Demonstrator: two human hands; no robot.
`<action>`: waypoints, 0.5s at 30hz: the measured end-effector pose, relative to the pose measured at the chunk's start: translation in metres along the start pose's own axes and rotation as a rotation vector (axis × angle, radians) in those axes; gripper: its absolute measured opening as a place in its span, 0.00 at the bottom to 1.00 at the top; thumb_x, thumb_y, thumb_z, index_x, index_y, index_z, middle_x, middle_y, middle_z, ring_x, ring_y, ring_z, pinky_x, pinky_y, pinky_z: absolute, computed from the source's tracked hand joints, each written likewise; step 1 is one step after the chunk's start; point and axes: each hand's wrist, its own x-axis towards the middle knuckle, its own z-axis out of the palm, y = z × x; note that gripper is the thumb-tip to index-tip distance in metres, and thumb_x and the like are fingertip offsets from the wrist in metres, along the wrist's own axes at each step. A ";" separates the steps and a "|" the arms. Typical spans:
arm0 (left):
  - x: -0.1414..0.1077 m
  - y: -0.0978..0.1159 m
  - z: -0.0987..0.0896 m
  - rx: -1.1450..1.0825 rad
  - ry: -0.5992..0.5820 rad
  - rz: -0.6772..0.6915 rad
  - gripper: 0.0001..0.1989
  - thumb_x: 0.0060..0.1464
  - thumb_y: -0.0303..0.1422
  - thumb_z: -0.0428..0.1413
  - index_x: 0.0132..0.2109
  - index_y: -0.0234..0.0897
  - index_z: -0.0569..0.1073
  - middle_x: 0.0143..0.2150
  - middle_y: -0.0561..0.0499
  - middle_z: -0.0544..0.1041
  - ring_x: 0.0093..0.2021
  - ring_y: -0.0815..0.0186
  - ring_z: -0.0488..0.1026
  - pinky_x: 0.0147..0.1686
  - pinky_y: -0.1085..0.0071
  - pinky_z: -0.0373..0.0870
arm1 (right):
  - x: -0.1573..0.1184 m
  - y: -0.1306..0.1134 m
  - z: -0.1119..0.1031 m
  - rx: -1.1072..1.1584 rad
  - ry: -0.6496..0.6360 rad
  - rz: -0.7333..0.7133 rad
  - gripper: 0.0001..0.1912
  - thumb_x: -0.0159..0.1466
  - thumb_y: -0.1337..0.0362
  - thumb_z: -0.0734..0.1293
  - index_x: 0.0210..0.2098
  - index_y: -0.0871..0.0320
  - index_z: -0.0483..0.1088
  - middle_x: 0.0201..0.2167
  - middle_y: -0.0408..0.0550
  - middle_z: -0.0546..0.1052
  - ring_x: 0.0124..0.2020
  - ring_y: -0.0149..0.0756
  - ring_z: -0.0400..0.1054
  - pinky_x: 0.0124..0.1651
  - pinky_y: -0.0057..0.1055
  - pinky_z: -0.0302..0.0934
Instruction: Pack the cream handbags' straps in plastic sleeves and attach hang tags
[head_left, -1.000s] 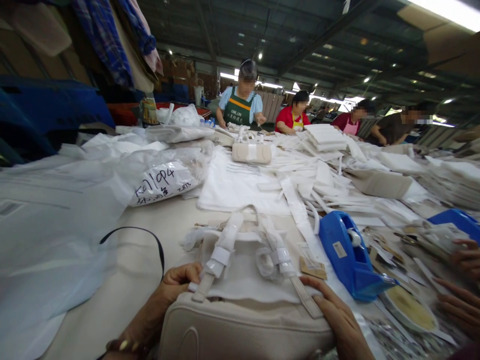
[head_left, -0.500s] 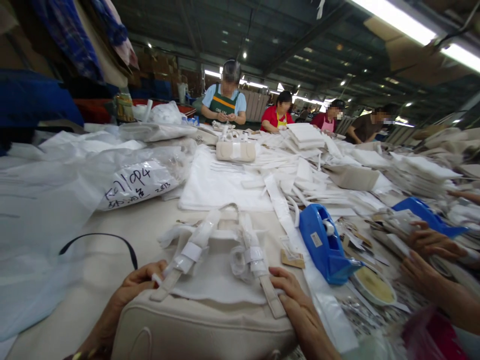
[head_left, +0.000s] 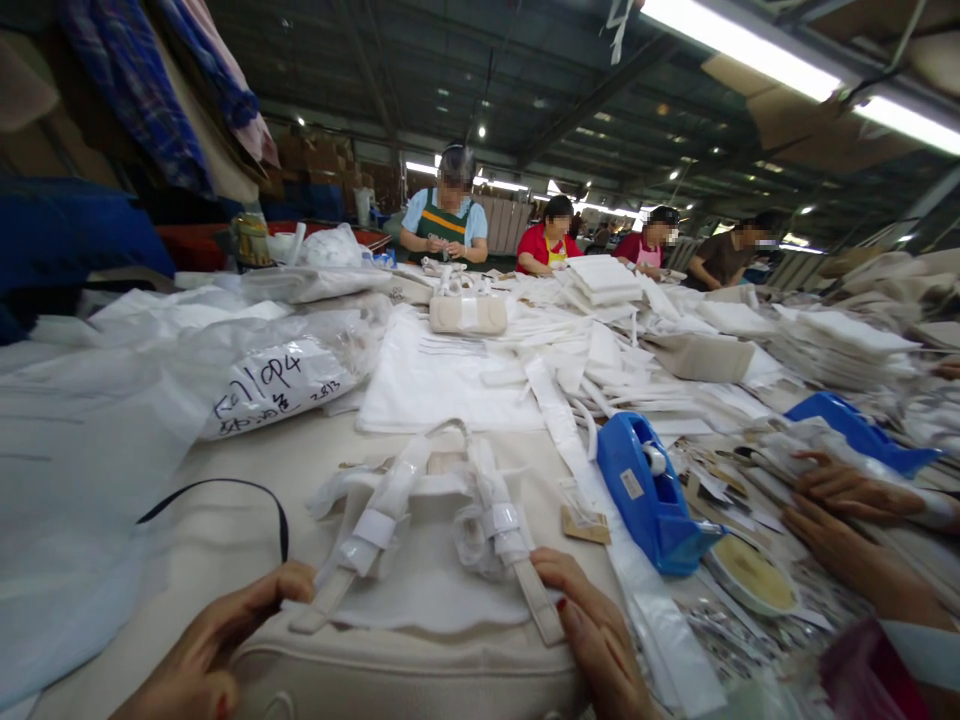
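A: grip status?
B: my left hand (head_left: 199,645) is curled over the near left top corner of the cream handbag (head_left: 405,670), fingers clamped on it. My right hand (head_left: 596,640) presses flat on the right top edge, thumb beside the right handle strap (head_left: 536,600)

A: where's the bag?
B: on the counter (head_left: 225,540) right in front of me, handles (head_left: 390,500) wrapped in white paper and lying away from me

A: around it?
B: blue tape dispenser (head_left: 652,495) just right of the bag, a co-worker's hands (head_left: 840,500) further right, marked plastic bag (head_left: 281,385) far left, a second cream bag (head_left: 469,312) well back
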 end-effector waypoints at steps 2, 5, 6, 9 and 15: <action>-0.009 0.006 0.001 0.176 0.078 -0.012 0.34 0.23 0.62 0.60 0.35 0.44 0.75 0.33 0.53 0.73 0.36 0.57 0.69 0.31 0.71 0.66 | 0.003 -0.004 -0.007 0.012 -0.127 -0.018 0.25 0.60 0.43 0.60 0.48 0.52 0.72 0.49 0.50 0.72 0.53 0.47 0.63 0.55 0.36 0.57; -0.016 0.015 0.007 0.359 0.174 -0.007 0.21 0.29 0.50 0.63 0.32 0.44 0.76 0.38 0.53 0.74 0.42 0.56 0.69 0.38 0.73 0.65 | 0.007 -0.013 -0.018 -0.007 -0.329 0.122 0.40 0.46 0.39 0.70 0.53 0.53 0.67 0.53 0.51 0.69 0.56 0.52 0.60 0.57 0.38 0.55; -0.016 0.018 0.009 0.384 0.182 0.003 0.17 0.30 0.47 0.63 0.29 0.43 0.76 0.40 0.53 0.74 0.43 0.55 0.69 0.41 0.72 0.65 | 0.007 -0.015 -0.020 -0.025 -0.362 0.197 0.43 0.43 0.39 0.72 0.53 0.54 0.67 0.53 0.51 0.68 0.56 0.53 0.59 0.58 0.39 0.54; -0.015 0.018 0.014 0.335 0.183 -0.023 0.14 0.33 0.45 0.61 0.27 0.42 0.75 0.42 0.51 0.75 0.47 0.54 0.69 0.47 0.71 0.65 | 0.006 -0.014 -0.023 -0.076 -0.361 0.351 0.44 0.39 0.40 0.73 0.51 0.54 0.69 0.53 0.52 0.68 0.57 0.56 0.58 0.57 0.40 0.54; -0.021 -0.003 0.025 0.148 0.424 -0.166 0.21 0.33 0.49 0.64 0.36 0.44 0.76 0.38 0.54 0.78 0.41 0.56 0.73 0.40 0.74 0.69 | 0.014 -0.010 -0.011 -0.057 -0.326 0.526 0.31 0.47 0.43 0.69 0.43 0.57 0.72 0.38 0.46 0.74 0.42 0.45 0.67 0.41 0.30 0.61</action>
